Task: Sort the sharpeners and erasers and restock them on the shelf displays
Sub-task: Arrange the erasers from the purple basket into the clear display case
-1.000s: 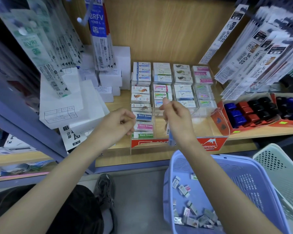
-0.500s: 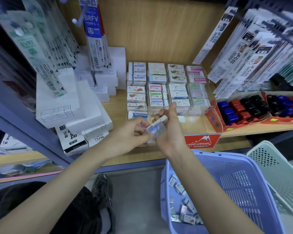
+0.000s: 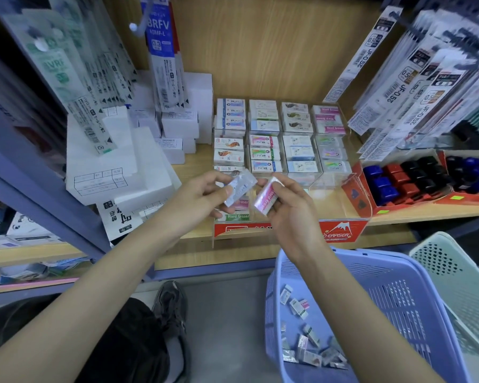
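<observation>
A clear acrylic eraser display (image 3: 331,186) sits centre frame on the wooden shelf (image 3: 260,255). Its back rows are filled with boxed erasers (image 3: 263,154), and a red "Hard Eraser" label strip (image 3: 340,234) runs along its front. White boxes (image 3: 127,161) are stacked to its left. A red tray (image 3: 354,189) of blue, red and black sharpeners (image 3: 415,175) stands to its right. Hanging refill packs (image 3: 162,53) crowd the upper left and upper right. At lower right a purple basket (image 3: 393,269) holds loose erasers (image 3: 304,344), with a pale green basket (image 3: 454,272) just beside it. Both hands are in front of the display's front-left compartments and hide most of them; a green-labelled eraser (image 3: 238,216) shows beneath the left hand.

The left hand (image 3: 199,201) has a narrow grip, thumb and fingers pinching a blue-labelled eraser (image 3: 239,187). The right hand (image 3: 291,212) pinches a pink-labelled eraser (image 3: 266,197) the same way. The two erasers are tilted, near each other but apart, over the display's front.

Half a second ago both hands met on one small bundle; now they have parted, one eraser in each.
</observation>
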A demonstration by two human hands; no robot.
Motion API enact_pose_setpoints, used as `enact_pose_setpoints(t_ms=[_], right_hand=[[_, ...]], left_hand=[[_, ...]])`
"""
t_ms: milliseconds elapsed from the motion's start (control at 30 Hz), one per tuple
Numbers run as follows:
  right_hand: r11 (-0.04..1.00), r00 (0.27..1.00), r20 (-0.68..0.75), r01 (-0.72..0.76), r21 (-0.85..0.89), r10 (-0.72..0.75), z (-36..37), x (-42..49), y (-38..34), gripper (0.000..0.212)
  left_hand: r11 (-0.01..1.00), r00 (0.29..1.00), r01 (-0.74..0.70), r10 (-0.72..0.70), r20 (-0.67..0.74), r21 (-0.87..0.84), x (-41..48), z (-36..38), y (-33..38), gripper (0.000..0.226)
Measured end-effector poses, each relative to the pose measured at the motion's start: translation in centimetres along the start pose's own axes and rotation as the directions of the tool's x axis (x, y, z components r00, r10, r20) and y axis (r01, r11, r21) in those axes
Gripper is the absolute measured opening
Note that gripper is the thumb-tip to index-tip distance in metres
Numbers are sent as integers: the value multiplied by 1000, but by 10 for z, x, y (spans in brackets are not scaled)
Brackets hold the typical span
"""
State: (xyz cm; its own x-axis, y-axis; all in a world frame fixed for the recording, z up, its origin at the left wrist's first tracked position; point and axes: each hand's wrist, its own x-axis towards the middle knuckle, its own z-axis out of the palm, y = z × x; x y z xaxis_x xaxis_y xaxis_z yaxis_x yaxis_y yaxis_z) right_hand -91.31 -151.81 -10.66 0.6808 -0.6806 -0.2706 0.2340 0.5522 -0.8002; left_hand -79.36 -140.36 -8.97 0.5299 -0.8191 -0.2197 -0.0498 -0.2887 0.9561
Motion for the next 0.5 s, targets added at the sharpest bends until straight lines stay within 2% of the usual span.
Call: enact_pose_setpoints(t_ms=[267,400,500], right_hand=[[992,1000,25,14,-122,-11,-7,-3,-6,16],[964,998,16,64,-257,-62,-9,1,1,15],[914,995,22,93,-395,-92,-9,0,2,26]], left_hand=[[993,978,99,-110,-177,-72,6,-8,-2,9],[983,966,123,-150,-211,-134,8,-12,-2,10],[977,962,139,-172,-213,-163,7,-15,-4,6]])
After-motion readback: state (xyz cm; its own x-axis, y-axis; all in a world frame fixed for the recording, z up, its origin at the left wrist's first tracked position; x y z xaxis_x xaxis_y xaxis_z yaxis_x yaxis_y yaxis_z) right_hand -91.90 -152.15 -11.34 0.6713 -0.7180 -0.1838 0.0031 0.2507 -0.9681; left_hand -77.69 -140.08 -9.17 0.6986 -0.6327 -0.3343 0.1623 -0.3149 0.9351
